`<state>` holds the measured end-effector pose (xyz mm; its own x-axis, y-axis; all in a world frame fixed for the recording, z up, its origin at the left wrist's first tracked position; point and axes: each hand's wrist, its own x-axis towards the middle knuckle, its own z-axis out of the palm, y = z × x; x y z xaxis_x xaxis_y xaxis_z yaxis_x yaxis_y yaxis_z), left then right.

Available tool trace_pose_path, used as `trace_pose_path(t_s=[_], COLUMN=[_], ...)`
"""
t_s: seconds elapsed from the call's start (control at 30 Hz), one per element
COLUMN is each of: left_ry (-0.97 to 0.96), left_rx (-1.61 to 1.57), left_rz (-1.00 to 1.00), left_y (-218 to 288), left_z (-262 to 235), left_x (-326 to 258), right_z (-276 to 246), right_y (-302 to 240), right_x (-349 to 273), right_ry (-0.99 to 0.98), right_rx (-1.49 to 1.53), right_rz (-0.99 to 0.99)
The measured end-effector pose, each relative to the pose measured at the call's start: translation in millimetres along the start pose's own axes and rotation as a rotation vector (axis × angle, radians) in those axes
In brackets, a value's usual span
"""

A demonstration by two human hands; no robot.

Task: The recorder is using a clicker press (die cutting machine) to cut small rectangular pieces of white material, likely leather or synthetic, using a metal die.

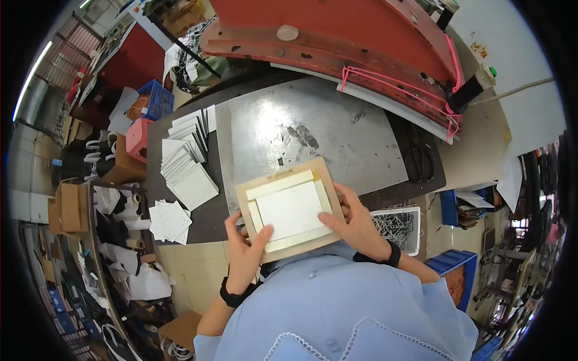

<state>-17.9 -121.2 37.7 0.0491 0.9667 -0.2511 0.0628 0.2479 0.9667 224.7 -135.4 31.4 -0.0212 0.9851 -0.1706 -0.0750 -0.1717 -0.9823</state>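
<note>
Between both hands, close to my body, is a square tan wooden board with raised cream strips framing a white rectangular card. My left hand is closed on the board's lower left edge, thumb on top near the card's corner. On the right edge my right hand grips the same board, its thumb resting at the card's right side. The fingertips under the board are hidden. Just beyond, a worn grey metal plate lies on the dark table. Fanned white cards are spread to the left, with a smaller white pile nearer me.
A big red machine with pink cord overhangs the table's far side. Black scissors lie at the right edge. Below them stands a white bin of small metal pieces. A cluttered rack flanks the left; a blue crate is at right.
</note>
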Motion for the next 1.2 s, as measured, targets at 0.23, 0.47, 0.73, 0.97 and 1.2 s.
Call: trace_pose_path(t_s=[0.23, 0.47, 0.73, 0.97, 1.2], left_ry=[-0.003, 0.071, 0.073, -0.091, -0.154], left_rx=[0.013, -0.034, -0.084, -0.016, -0.049], left_rz=[-0.096, -0.158, -0.107, -0.049, -0.036], left_y=[4.0, -23.7, -36.3, -39.9, -39.3], left_z=[21.4, 37.3, 32.9, 5.1, -11.2], left_x=[-24.4, -48.5, -46.5, -34.6, -26.9], right_z=[-18.0, -27.0, -18.4, 7.3, 23.6], right_y=[14.2, 22.0, 26.9, 27.9, 44.9], right_x=[-25.7, -35.4, -46.1, -52.2, -67.4], right_ry=[-0.006, -0.041, -0.01, 0.13, 0.153], right_rx=[-0.092, -0.134, -0.012, -0.136, -0.107], right_rz=[-0.001, 0.115, 0.027, 0.055, 0.017])
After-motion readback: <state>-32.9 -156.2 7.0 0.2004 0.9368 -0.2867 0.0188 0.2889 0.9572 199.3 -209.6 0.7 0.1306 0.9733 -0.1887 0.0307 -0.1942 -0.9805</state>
